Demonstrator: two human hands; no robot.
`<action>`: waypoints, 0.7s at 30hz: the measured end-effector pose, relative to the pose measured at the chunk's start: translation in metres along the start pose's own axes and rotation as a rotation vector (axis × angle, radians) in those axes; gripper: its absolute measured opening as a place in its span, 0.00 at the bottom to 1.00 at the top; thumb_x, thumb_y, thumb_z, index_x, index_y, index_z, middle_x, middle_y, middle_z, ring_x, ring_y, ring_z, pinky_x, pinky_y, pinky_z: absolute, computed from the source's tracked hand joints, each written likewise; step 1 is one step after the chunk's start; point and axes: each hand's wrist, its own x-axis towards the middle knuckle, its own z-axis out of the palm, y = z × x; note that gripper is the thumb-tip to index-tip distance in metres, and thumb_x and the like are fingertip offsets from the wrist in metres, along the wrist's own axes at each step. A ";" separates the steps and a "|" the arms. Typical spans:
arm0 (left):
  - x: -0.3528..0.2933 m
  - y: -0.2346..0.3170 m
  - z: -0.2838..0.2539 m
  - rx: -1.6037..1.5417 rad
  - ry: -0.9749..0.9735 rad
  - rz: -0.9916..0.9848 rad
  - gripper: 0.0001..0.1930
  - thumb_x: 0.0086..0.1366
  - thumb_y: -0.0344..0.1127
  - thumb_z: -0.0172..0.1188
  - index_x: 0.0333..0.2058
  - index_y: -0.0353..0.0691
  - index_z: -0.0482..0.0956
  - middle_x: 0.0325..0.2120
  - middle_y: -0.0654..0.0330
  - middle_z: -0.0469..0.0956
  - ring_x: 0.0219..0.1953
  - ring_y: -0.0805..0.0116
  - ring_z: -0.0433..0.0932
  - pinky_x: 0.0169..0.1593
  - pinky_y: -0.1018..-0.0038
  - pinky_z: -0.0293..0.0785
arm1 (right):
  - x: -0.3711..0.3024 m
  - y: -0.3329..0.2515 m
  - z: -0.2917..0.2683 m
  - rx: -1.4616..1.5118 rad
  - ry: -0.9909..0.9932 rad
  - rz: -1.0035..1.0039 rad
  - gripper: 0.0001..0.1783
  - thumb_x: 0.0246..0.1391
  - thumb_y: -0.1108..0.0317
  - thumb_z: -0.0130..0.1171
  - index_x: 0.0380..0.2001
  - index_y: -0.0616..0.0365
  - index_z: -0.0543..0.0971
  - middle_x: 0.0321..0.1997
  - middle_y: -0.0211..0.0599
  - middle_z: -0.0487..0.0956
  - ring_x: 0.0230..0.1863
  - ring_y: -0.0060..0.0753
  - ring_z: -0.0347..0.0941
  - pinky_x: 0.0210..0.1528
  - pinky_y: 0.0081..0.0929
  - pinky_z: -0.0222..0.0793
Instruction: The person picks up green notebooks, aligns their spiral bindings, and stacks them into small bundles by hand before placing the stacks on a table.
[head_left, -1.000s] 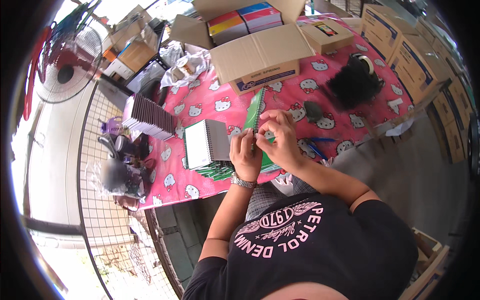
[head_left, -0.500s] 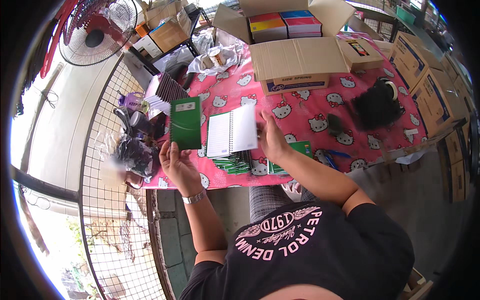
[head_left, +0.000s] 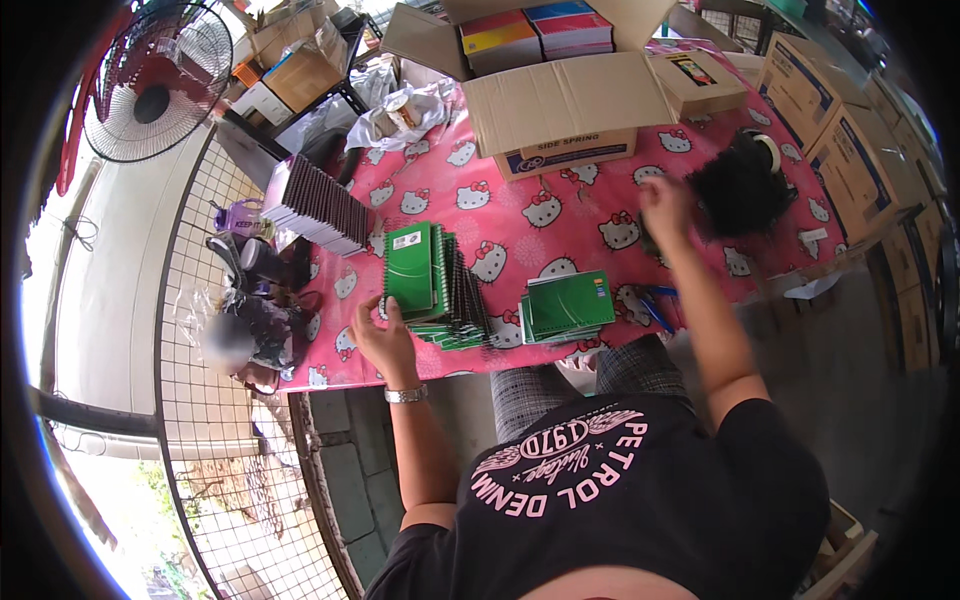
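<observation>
A green spiral notebook (head_left: 411,262) lies closed on top of an uneven stack of spiral notebooks (head_left: 465,300) left of centre. My left hand (head_left: 384,338) is at its lower left corner, thumb touching the cover, fingers apart and loosely bent. To the right, near the table's front edge, is a second, lower pile of green notebooks (head_left: 568,304). My right hand (head_left: 664,212) is above the table farther right, blurred by motion with its fingers bent. Whether it holds anything cannot be made out. A small dark thing (head_left: 650,236) lies partly hidden beneath its wrist.
A tall row of dark-edged books (head_left: 318,205) stands at the left. An open carton (head_left: 565,105) holds colourful books at the back, beside a smaller box (head_left: 698,85). A black bundle (head_left: 738,190) and blue pens (head_left: 657,308) lie right. A fan (head_left: 152,104) stands far left.
The open notebook has been closed and lies on the left stack. My right hand has let go and moved right across the table. The view has shifted slightly.
</observation>
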 end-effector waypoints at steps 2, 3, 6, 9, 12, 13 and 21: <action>0.002 0.025 -0.002 0.111 0.205 0.186 0.09 0.60 0.35 0.64 0.38 0.39 0.80 0.39 0.57 0.80 0.45 0.55 0.73 0.55 0.59 0.64 | -0.004 0.088 -0.020 -0.523 0.059 0.031 0.10 0.50 0.65 0.63 0.36 0.55 0.82 0.38 0.44 0.79 0.46 0.48 0.75 0.48 0.40 0.72; 0.000 0.039 -0.005 0.177 0.303 0.277 0.08 0.60 0.34 0.64 0.37 0.40 0.81 0.39 0.57 0.80 0.46 0.55 0.73 0.53 0.60 0.66 | -0.014 0.105 -0.027 -0.666 -0.018 0.108 0.11 0.50 0.64 0.63 0.36 0.54 0.82 0.39 0.44 0.78 0.46 0.47 0.75 0.49 0.40 0.72; -0.039 0.095 0.013 -0.257 -0.174 0.611 0.17 0.51 0.25 0.69 0.40 0.42 0.78 0.40 0.59 0.79 0.45 0.55 0.75 0.50 0.61 0.69 | -0.028 0.145 -0.035 -0.730 -0.171 -0.044 0.11 0.51 0.62 0.64 0.35 0.55 0.81 0.40 0.44 0.76 0.44 0.47 0.75 0.48 0.42 0.73; -0.091 0.117 0.049 -0.221 -0.603 0.920 0.20 0.49 0.33 0.69 0.42 0.43 0.77 0.42 0.59 0.77 0.45 0.57 0.76 0.50 0.62 0.72 | -0.016 0.145 -0.028 -0.666 -0.340 -0.027 0.10 0.52 0.64 0.62 0.34 0.58 0.81 0.44 0.48 0.77 0.45 0.50 0.75 0.49 0.44 0.74; -0.114 0.101 0.076 -0.045 -0.741 1.062 0.16 0.55 0.34 0.62 0.44 0.42 0.77 0.42 0.59 0.76 0.44 0.59 0.76 0.47 0.64 0.74 | -0.011 0.136 -0.030 -0.487 -0.207 0.023 0.09 0.51 0.70 0.59 0.35 0.61 0.80 0.46 0.51 0.78 0.48 0.53 0.75 0.51 0.43 0.74; -0.117 0.097 0.081 0.001 -0.763 1.092 0.15 0.56 0.34 0.60 0.44 0.42 0.77 0.42 0.59 0.76 0.43 0.60 0.76 0.46 0.65 0.75 | -0.005 0.137 -0.035 -0.439 -0.156 -0.030 0.10 0.51 0.71 0.57 0.37 0.62 0.80 0.46 0.51 0.78 0.48 0.54 0.75 0.52 0.43 0.73; -0.089 0.098 0.082 -0.171 -0.974 1.053 0.08 0.59 0.31 0.59 0.38 0.44 0.79 0.27 0.61 0.77 0.31 0.59 0.79 0.35 0.65 0.77 | -0.016 0.049 -0.058 0.171 -0.156 0.014 0.16 0.54 0.72 0.57 0.46 0.61 0.80 0.46 0.51 0.79 0.39 0.50 0.78 0.44 0.41 0.74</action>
